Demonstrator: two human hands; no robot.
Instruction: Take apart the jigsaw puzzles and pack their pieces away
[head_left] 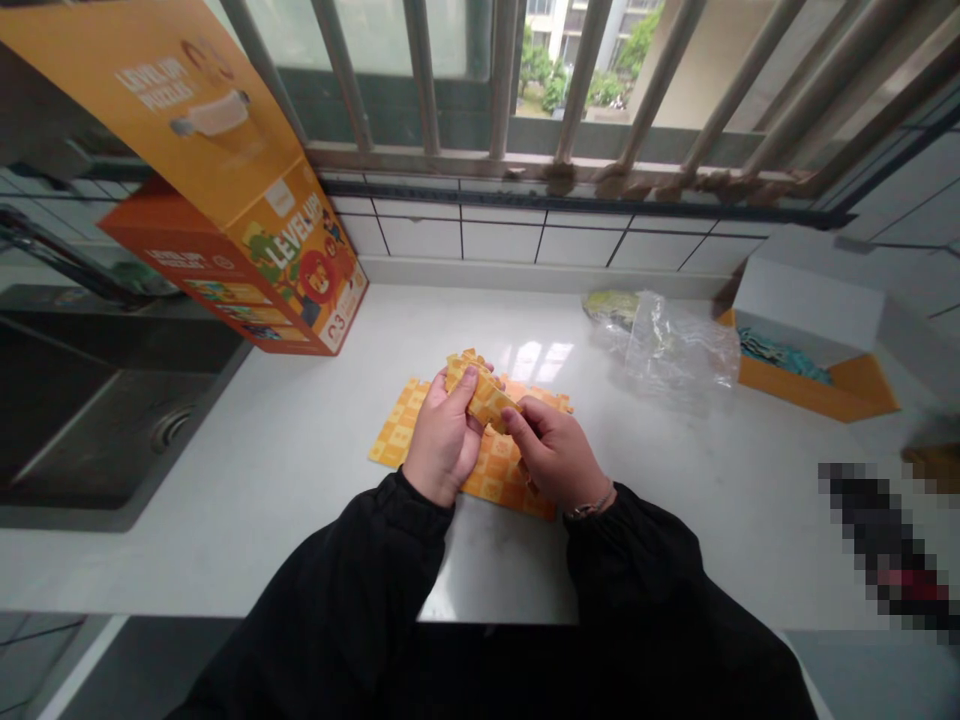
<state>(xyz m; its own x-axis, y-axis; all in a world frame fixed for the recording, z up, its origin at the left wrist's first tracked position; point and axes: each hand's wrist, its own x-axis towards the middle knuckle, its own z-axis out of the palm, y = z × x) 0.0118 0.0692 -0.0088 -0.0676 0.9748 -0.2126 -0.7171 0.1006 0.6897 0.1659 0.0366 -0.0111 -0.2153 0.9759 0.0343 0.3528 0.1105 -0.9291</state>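
Note:
Yellow-orange jigsaw puzzle pieces (480, 396) are bunched between my two hands, just above the counter. My left hand (444, 432) is closed round them, its thumb pressed on top. The fingers of my right hand (556, 448) pinch the right end of the same bunch. Below my hands lies a partly joined puzzle (501, 480) with a yellow and orange checked pattern. Both hands hide much of its middle, so I cannot tell how all of it connects.
A tall orange puzzle box (300, 270) stands open at the left, beside a dark sink (82, 420). At the right are a crumpled clear plastic bag (679, 345) and an open box (847, 385) holding teal pieces. Window bars (499, 80) rise behind the white counter (300, 440).

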